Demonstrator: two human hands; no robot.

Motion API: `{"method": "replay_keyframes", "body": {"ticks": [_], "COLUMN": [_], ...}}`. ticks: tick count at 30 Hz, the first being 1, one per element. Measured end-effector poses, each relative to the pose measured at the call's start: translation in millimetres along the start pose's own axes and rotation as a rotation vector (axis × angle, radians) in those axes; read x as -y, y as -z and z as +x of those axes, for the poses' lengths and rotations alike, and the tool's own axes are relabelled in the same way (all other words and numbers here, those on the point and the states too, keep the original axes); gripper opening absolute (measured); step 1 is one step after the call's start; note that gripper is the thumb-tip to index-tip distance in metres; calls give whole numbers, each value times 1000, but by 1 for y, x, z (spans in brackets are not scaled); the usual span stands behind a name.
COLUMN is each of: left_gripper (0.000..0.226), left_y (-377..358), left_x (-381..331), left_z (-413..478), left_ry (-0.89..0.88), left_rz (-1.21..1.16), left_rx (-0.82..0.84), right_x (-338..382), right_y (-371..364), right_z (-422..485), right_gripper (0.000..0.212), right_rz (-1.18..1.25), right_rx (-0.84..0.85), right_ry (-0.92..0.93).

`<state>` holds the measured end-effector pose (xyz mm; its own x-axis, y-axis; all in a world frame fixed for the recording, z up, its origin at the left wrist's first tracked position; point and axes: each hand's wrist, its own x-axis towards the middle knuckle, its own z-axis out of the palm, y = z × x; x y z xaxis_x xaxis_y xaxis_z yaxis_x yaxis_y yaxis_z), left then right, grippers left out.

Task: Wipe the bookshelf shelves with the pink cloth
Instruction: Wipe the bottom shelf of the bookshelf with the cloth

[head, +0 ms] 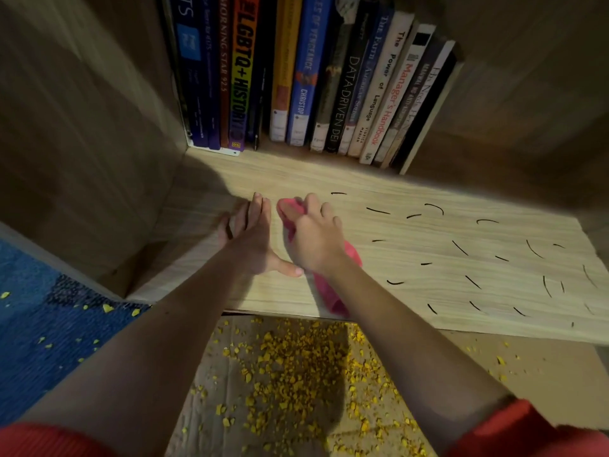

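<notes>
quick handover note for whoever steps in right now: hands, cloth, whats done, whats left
Left hand: flat on the shelf, holding nothing.
Right hand: grips the pink cloth on the shelf, beside the left hand.
Done: no marks show on the shelf's left part.
Left: black marks cover the right part; wipe rightward.

Partly under the right hand (316, 239), the pink cloth (333, 291); books (306, 77) (their tops) beyond the upper edge.
</notes>
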<state>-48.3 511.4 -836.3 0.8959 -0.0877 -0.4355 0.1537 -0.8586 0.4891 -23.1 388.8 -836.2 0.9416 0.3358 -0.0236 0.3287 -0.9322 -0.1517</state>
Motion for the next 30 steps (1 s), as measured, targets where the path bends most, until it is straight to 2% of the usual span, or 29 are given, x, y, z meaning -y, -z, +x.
{"method": "replay_keyframes", "body": {"ticks": [2,6,11,16,18,21,24,28,30], "left_gripper": [139,139,138,134,124,101,83,62,55], "left_y": [-1,0,-1,0,1,5,1,-19,-27], "left_x": [0,2,2,3,5,9,12,-3,-21], "left_z": [0,0,0,3,3,-2,-5,-18,-26], "left_ry": [-1,-5,-20,-26,-52,-65,-106,-143,-140], "left_rz": [-2,-2,5,-1,-125,-275,-329,-452,-461], "left_rx": [3,-8,6,21,5,-61,-169,-343,-412], "right_x": [-13,-23,-9,-18,-15,-15,-13,-31,-46], "right_y": [4,13,2,18,30,37,27,33,37], "right_z": [4,16,-17,-10,-29,-63,-81,-82,-89], "right_gripper": [41,36,44,50,59,63,62,59,55], "right_rz": [-10,-22,18,330,339,245,176,525,605], "right_rx": [12,41,4,124,182,111,81,96,54], "right_ry": [-41,-259,-63,-221,-232,-259,-206,-211,-241]}}
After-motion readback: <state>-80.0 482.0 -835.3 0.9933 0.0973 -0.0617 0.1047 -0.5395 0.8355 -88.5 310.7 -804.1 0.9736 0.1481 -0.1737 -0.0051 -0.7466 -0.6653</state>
